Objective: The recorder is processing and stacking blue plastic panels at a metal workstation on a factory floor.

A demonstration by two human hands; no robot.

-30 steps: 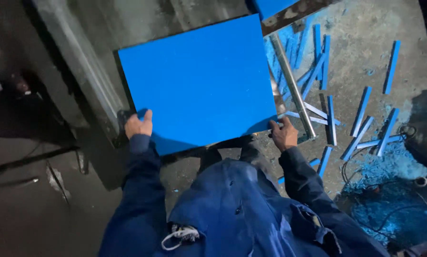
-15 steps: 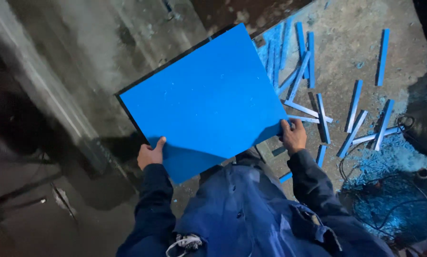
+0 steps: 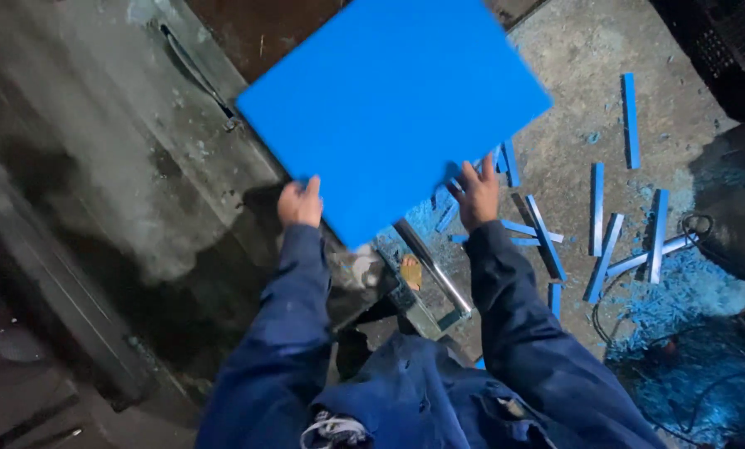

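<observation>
Both hands are gripping one large blue sheet (image 3: 393,112) at its near edge, one at each side of the lowest corner, which is likely why the panel is riding flat and level rather than drooping: the left hand (image 3: 299,204) is clamping the left-hand edge with the thumb lying on top and the other fingers hidden beneath, while the right hand (image 3: 476,193) is pinching the right-hand edge with fingers spread over the upper face. Arms in dark blue sleeves (image 3: 518,333) are reaching forward, holding the sheet out in front of the body, above a dark metal machine bed (image 3: 164,141) and partly over a shiny steel bar (image 3: 430,266) below its corner. The sheet is looking rigid, smooth and matt, uniformly bright blue, roughly square, turned like a diamond, its edges slightly blurred; thickness cannot be judged. On the concrete floor (image 3: 572,100) to the right, narrow blue offcut strips (image 3: 597,208) are lying scattered beside a drift of blue dust (image 3: 680,291), suggesting trimmings of the same material.
</observation>
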